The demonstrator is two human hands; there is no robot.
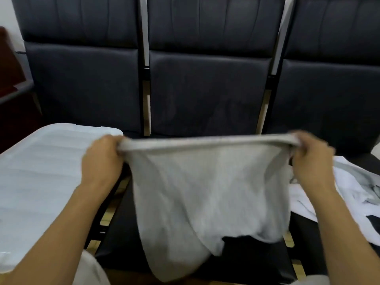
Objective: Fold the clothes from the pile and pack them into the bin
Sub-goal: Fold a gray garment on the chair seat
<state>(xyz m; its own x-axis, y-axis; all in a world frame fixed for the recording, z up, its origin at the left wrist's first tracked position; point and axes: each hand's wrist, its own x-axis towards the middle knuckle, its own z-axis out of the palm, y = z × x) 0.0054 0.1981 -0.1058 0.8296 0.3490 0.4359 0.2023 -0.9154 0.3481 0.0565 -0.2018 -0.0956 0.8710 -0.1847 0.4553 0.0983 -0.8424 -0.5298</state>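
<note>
**Grey garment held up over the seat, folding not yet begun**

I go from the left side to the right. At the left I see the bin (pixel 47 182), white and translucent, standing on the left seat of a row of dark chairs. Its ribbed lid is on, so I cannot see if any clothes are inside. In my judgement the lid must come off before anything can be packed.

Next comes the left hand (pixel 101 159). Its fingers are curled tight around the left end of the top edge of a grey garment (pixel 207 194). The garment hangs in the air between both hands, above the middle seat (pixel 255 262), and its top edge is pulled into a nearly straight line. The lower part falls loose and uneven, and the lowest part comes close to the seat; I cannot tell if it touches. The picture is a little blurred here, so I cannot say what kind of garment it is.

The right hand (pixel 310 159) grips the other end of the same edge, its fingers also clamped on the cloth.

At the far right, on the right seat, lies the pile (pixel 349 194): white and grey clothes, crumpled, not folded.

As I judge it, the task is at an early stage. This garment is only spread out, no fold is made in it, and the pile waits with the bin closed.
</note>
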